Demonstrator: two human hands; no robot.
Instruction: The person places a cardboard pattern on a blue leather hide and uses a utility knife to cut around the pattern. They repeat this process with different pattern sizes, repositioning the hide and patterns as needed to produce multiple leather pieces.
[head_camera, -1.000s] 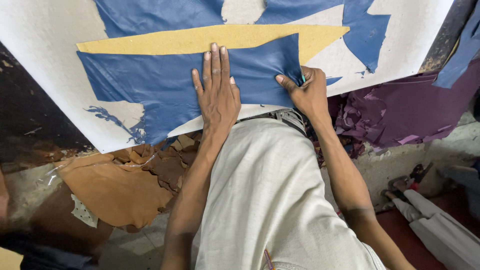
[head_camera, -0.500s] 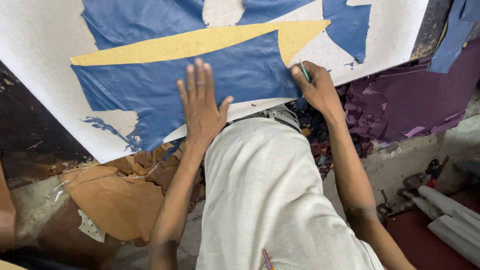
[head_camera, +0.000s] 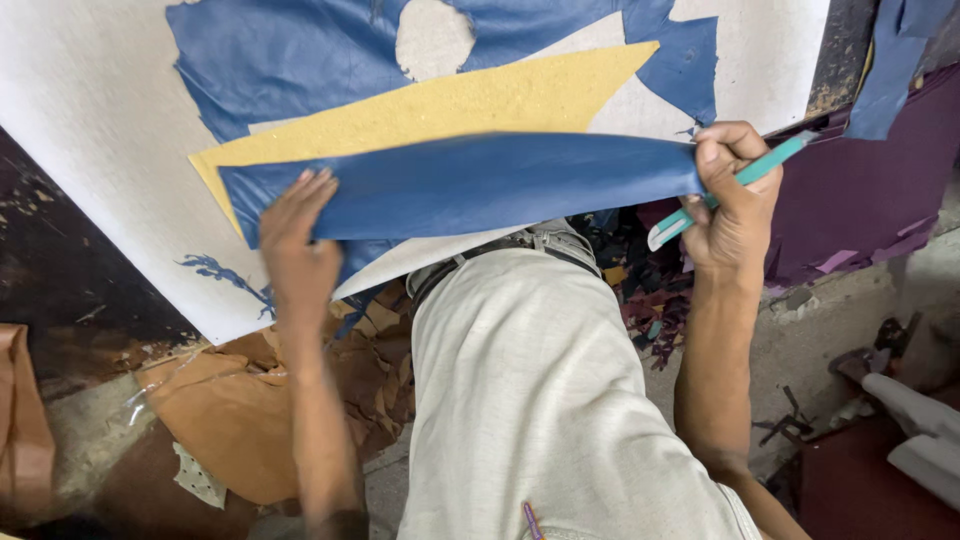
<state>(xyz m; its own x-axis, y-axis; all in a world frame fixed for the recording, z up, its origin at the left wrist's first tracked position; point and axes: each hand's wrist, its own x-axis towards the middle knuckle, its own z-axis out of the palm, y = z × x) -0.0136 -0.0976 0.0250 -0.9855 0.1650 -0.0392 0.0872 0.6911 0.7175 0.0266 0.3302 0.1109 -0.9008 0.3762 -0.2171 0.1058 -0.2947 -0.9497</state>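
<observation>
A long blue leather strip (head_camera: 470, 185) looks cut free, lifted between the gripping left hand (head_camera: 297, 250) and right hand (head_camera: 735, 200), which also clasps a teal utility knife (head_camera: 735, 185); uncut blue leather sheet (head_camera: 300, 60) remains beyond both.

Counter (head_camera: 90, 150): white, grainy work surface, tilted in view; near edge runs diagonally from lower left up to the right.

Directly on counter:
- Blue sheet w/ cut-outs (head_camera: 300, 60), flat, covers upper centre; one rounded hole shows bare white.
- Yellow pattern piece (head_camera: 450, 105), long tapered shape, pointed end to the right, lying over the blue sheet.
- Blue smear marks (head_camera: 215, 272) near the front edge (ink or scraps, cannot tell).

Floor (head_camera: 830, 320): grey concrete, below counter.

Directly on floor:
- Tan scraps (head_camera: 225, 420), crumpled, left side.
- Purple sheet (head_camera: 860, 185), right side, w/ small offcuts (head_camera: 650, 300) beside it.
</observation>
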